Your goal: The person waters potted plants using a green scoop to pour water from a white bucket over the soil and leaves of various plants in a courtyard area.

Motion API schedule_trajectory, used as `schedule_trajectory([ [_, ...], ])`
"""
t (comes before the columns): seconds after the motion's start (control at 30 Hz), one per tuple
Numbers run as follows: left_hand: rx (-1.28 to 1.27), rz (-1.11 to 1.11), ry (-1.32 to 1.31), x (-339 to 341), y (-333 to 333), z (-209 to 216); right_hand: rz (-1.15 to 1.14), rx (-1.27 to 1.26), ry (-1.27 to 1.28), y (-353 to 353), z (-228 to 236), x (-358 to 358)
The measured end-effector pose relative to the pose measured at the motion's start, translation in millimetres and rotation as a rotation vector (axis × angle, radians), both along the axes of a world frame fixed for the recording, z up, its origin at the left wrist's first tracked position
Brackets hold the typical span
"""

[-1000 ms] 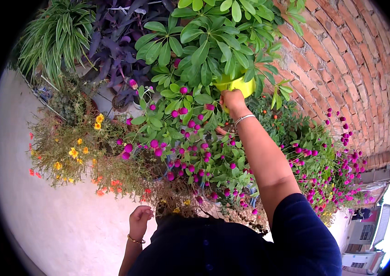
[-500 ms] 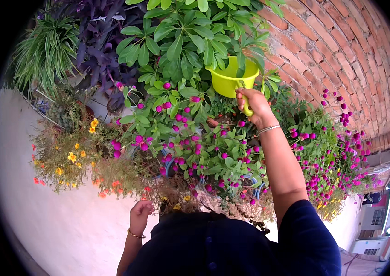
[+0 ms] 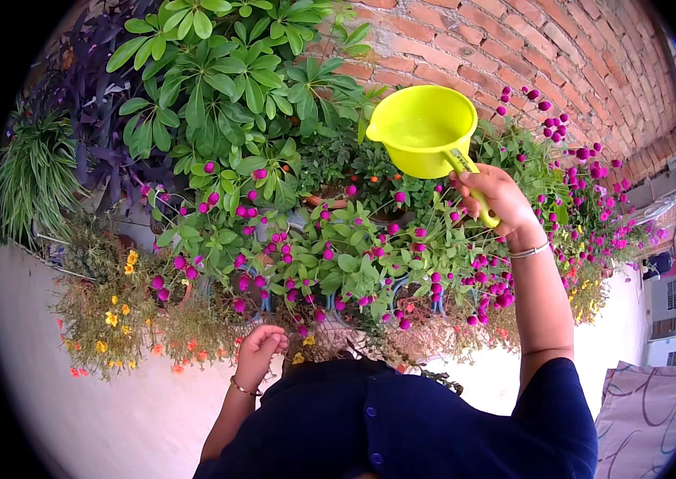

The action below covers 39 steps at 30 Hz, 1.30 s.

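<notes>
Hands [image 3: 498, 198] apart, right gripping round plastic dipper [image 3: 416, 164], rough brick wall [image 3: 569, 80]

scoop [image 3: 422, 134]: smooth, glossy plastic | wall [image 3: 545, 60]: rough, matt brick | bangle [image 3: 529, 251]: shiny metal | shirt [image 3: 442, 419]: matt cloth

Red brick wall [image 3: 545, 72] at upper right, pale ground [image 3: 138, 407] at lower left, curl-patterned sheet [image 3: 648, 419] below grey-white buildings [image 3: 669, 347].

The right hand [image 3: 494, 198] is out in front, its fingers [image 3: 470, 204] curled tight. It leans left from its wrist [image 3: 525, 235], with the right forearm [image 3: 545, 307] below. The left hand [image 3: 261, 346] is lower, well over to the left, loosely curled above the left forearm [image 3: 230, 417].
</notes>
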<state>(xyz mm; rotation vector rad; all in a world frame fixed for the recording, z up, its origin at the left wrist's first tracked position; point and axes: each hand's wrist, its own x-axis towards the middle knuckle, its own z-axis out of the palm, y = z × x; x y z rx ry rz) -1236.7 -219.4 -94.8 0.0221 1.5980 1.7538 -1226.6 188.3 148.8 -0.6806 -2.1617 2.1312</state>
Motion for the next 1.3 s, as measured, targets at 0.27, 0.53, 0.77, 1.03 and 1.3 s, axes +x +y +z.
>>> schedule_trajectory([
  [0.27, 0.177, -0.163, 0.212, -91, 101, 42, -0.160, 0.209, -0.204, 43, -73, -18],
  [0.53, 0.292, -0.050, -0.049, -189, 227, 45, -0.149, 0.755, -0.416, 42, -122, -77],
  [0.77, 0.544, -0.127, -0.390, -169, 289, 35, -0.120, 1.271, -0.391, 15, -128, -97],
  [1.03, 0.801, -0.327, -0.511, -144, 330, 64, -0.081, 1.625, -0.390, -28, -107, -83],
  [1.3, 0.900, -0.651, -0.180, 20, 335, 130, -0.615, 1.208, 0.010, -52, -83, 101],
])
